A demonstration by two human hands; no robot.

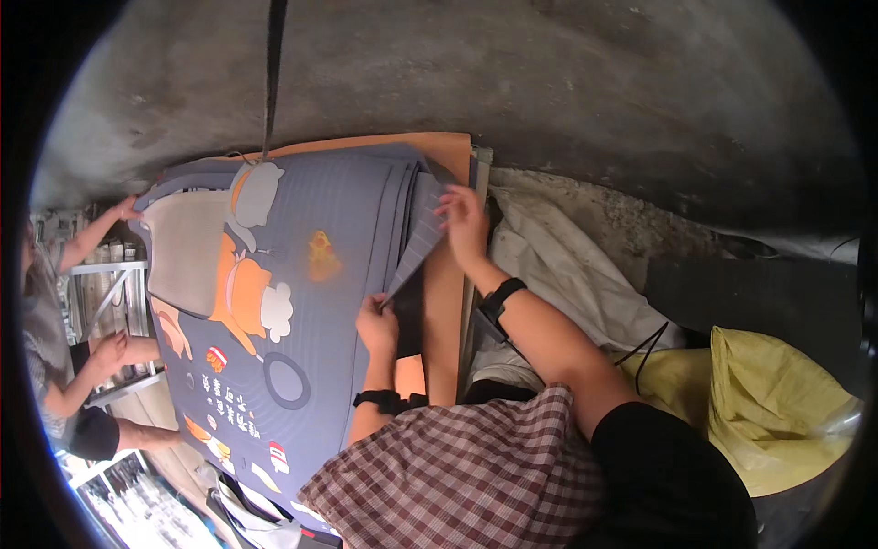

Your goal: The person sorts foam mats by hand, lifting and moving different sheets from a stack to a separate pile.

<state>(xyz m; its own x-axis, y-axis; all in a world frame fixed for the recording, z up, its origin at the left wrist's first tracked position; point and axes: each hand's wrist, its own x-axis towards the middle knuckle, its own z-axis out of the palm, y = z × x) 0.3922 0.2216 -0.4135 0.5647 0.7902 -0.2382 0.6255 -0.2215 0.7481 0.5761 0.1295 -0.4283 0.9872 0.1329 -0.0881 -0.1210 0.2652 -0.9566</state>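
A stack of grey-blue sheets, like floor mats, lies in front of me; the top mat (pixel 338 201) carries cartoon cats, food pictures and a ring. Its right edge is turned up, showing a striped underside. My left hand (pixel 377 325) is closed, pinching the lower end of this raised edge. Farther up, my right hand (pixel 466 224) has its fingers bent over the edge near the far right corner. A co-worker's hand (pixel 128 209) touches the stack's far left corner. The co-worker's other hand (pixel 111 351) is beside the stack, apart from it.
Brown cardboard (pixel 444 329) sticks out under the stack's right side. A whitish sack (pixel 558 256) and a yellow woven bag (pixel 768 412) lie to the right. A dark strap (pixel 274 73) hangs over the far edge. Metal racks (pixel 110 284) stand behind the co-worker.
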